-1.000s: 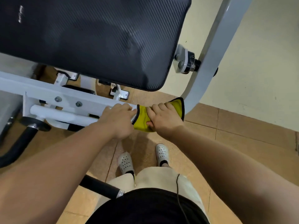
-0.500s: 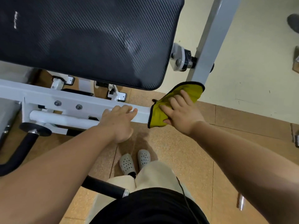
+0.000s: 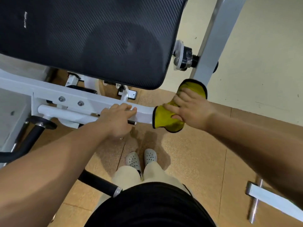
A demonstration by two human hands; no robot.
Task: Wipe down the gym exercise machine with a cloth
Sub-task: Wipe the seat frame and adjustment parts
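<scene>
The floor [image 3: 188,153] is tan tile with visible grout lines and meets a pale wall [image 3: 262,63] at the far right. Two grey perforated clogs [image 3: 133,160] stand side by side at centre. A white frame foot [image 3: 131,95] sits farther back, and a grey base bar [image 3: 270,199] with a chrome cross rod [image 3: 254,208] lies at near right.

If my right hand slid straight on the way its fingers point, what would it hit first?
Likely the left hand, holding the white frame bar just past the yellow cloth under your right hand. The black pad hangs close above that line; depth is unclear.
</scene>
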